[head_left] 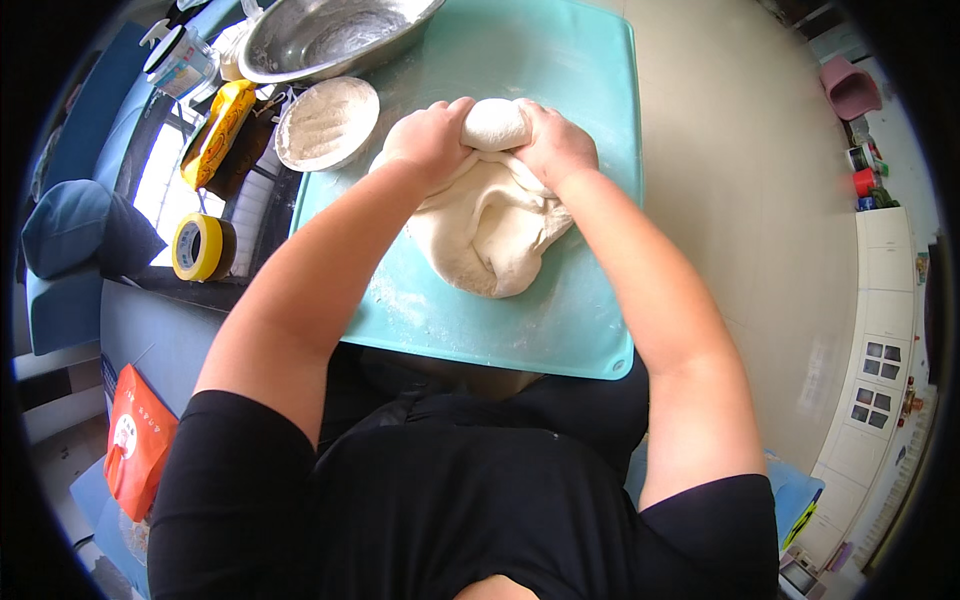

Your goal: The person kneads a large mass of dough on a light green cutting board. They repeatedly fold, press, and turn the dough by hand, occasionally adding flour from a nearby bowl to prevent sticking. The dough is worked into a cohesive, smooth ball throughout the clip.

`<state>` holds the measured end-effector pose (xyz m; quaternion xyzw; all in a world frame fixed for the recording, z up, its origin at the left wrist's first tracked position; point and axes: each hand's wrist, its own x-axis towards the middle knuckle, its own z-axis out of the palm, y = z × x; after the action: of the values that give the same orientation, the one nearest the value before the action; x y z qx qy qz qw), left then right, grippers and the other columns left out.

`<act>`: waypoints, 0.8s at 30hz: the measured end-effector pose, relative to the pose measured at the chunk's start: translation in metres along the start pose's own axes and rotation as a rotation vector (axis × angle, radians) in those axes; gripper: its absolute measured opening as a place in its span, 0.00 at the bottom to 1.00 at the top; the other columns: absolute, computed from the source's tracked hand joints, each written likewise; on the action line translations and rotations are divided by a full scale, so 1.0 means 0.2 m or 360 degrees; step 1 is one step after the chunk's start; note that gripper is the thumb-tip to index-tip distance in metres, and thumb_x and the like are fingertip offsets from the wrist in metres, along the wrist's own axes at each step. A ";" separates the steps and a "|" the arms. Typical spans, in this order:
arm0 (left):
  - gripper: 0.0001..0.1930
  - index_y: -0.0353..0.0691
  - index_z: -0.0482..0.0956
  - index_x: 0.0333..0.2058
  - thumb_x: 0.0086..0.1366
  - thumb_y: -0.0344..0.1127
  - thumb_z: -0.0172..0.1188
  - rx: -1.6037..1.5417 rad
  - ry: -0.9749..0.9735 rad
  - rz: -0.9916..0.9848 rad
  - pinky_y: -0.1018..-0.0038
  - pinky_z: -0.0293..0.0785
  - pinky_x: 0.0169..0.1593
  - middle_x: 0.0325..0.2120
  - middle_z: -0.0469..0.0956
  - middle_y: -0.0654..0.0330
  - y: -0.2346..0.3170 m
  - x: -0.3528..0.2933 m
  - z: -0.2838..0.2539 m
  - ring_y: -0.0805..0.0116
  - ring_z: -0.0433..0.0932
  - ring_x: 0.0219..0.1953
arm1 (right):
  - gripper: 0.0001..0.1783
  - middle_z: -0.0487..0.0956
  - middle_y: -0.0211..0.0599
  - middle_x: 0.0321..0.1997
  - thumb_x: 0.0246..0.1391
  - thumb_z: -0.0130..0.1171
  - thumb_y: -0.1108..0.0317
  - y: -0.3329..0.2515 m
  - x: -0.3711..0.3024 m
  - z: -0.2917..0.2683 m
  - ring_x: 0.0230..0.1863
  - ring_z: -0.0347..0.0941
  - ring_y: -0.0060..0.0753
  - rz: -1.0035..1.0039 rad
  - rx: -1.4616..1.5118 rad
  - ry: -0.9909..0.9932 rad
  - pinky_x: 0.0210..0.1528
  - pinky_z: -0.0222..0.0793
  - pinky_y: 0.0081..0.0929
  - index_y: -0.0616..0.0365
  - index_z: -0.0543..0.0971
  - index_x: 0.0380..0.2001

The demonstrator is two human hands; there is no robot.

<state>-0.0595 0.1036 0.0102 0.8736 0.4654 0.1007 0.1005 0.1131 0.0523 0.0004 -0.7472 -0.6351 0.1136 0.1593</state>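
Observation:
A big lump of pale dough lies on a turquoise board in front of me. Its near part is folded, with a deep crease in the middle. My left hand grips the dough's far left side, and my right hand grips the far right side. Between the two hands a smooth round part of the dough bulges up. The fingers of both hands curl over the far side, so their tips are hidden.
Left of the dough stands a bowl of flour, with a large metal basin behind it. A roll of yellow tape, a yellow packet and a pump bottle are on the dark table at left. An orange bag sits lower left.

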 end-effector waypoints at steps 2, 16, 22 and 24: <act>0.26 0.50 0.69 0.52 0.53 0.43 0.62 0.0057 0.0005 -0.0027 0.61 0.73 0.47 0.42 0.76 0.54 0.02 -0.03 -0.01 0.51 0.76 0.44 | 0.33 0.76 0.37 0.48 0.40 0.65 0.50 -0.03 -0.02 0.00 0.48 0.74 0.43 0.0088 -0.0025 0.0039 0.49 0.71 0.36 0.39 0.70 0.53; 0.54 0.49 0.62 0.60 0.32 0.57 0.75 -0.0099 0.0017 0.0312 0.54 0.57 0.61 0.55 0.65 0.52 0.16 -0.65 -0.16 0.48 0.61 0.60 | 0.55 0.60 0.46 0.63 0.33 0.65 0.35 -0.15 -0.65 -0.15 0.66 0.50 0.48 -0.0278 -0.0101 -0.0042 0.67 0.39 0.47 0.49 0.59 0.63; 0.46 0.55 0.68 0.55 0.31 0.54 0.74 -0.0038 0.0354 0.0413 0.46 0.54 0.59 0.56 0.64 0.55 0.16 -0.86 0.01 0.51 0.59 0.60 | 0.58 0.53 0.49 0.62 0.25 0.74 0.45 -0.03 -0.87 0.05 0.65 0.47 0.59 -0.0770 -0.0015 0.0331 0.62 0.39 0.65 0.44 0.58 0.62; 0.44 0.56 0.69 0.54 0.33 0.54 0.73 0.0006 0.0433 0.0475 0.48 0.55 0.58 0.55 0.65 0.55 0.13 -0.83 0.06 0.51 0.60 0.58 | 0.54 0.55 0.50 0.61 0.27 0.72 0.48 0.02 -0.84 0.09 0.64 0.48 0.59 -0.0879 -0.0111 0.0420 0.62 0.40 0.65 0.41 0.59 0.61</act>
<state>-0.1275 -0.0500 -0.0075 0.9113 0.3404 0.2309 0.0191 0.0811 -0.1121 -0.0234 -0.5598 -0.7914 -0.0541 0.2396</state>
